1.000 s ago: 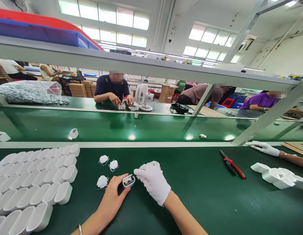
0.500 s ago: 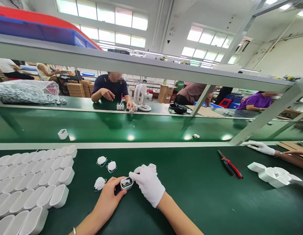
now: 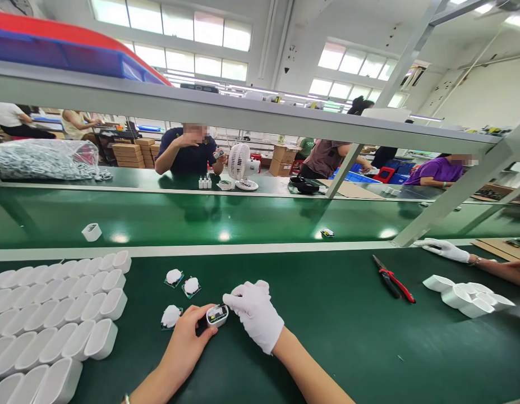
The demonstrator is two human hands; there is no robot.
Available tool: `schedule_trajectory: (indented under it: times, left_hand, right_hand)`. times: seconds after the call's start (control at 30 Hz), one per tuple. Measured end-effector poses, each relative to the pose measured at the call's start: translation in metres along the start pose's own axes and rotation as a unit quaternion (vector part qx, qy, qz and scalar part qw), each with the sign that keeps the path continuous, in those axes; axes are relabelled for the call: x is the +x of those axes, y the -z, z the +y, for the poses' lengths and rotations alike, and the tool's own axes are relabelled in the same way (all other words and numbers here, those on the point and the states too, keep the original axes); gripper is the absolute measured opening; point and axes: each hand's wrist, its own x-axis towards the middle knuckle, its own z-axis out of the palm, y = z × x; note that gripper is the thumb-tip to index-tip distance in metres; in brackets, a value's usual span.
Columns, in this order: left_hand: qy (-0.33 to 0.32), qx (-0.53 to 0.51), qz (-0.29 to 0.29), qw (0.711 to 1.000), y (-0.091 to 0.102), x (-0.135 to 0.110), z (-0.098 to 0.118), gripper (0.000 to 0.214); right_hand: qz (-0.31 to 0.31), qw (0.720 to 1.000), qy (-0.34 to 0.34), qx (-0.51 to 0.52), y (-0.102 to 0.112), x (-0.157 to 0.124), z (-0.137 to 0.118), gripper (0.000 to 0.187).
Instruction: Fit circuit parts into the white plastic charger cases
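My bare left hand [image 3: 189, 335] grips a small white oval plastic housing [image 3: 218, 324] between thumb and fingers, just above or on the green bench. Inside the housing's open top sits a circuit board [image 3: 216, 313] with black and yellow parts. My right hand [image 3: 256, 315], in a white glove, has its fingertips pinched at the housing's upper right rim; whatever lies between them is hidden. Close by on the left lie three circuit boards with white round pieces on top, one a green-edged board [image 3: 191, 287] and another a board [image 3: 171, 316] partly behind my left hand.
Rows of white empty housings [image 3: 102, 338] fill the left side. Red-and-black pliers [image 3: 393, 279] and more white housings [image 3: 470, 295] lie right, near a co-worker's gloved hand [image 3: 445, 249]. Beyond runs a green conveyor belt [image 3: 268, 219] carrying a housing [image 3: 91, 232]; a shelf post [image 3: 453, 185] slants down right.
The housing and the small board on the belt have shifted left. The person across has raised both hands, one holding a small white piece. My hands have barely moved.
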Motion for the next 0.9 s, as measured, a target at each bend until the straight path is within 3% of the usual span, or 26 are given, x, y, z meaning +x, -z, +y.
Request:
schedule_trajectory:
  times: [0.13, 0.4, 0.6, 0.9]
  left_hand:
    - [-0.001, 0.001, -0.006, 1.0, 0.0, 0.0, 0.0, 0.031]
    - [0.009, 0.03, -0.029, 0.999, 0.001, 0.001, 0.002, 0.035]
    - [0.007, 0.043, -0.035, 0.998, 0.001, 0.001, 0.001, 0.038]
    - [0.004, 0.033, -0.029, 0.999, 0.0, 0.0, 0.0, 0.033]
  right_hand:
    - [0.023, 1.0, -0.016, 0.007, 0.001, -0.001, 0.001, 0.019]
    - [-0.015, 1.0, 0.013, 0.006, 0.002, -0.002, -0.001, 0.018]
    - [0.003, 1.0, -0.005, 0.017, 0.006, -0.001, 0.001, 0.016]
    - [-0.048, 0.999, 0.022, -0.004, 0.012, 0.001, -0.003, 0.021]
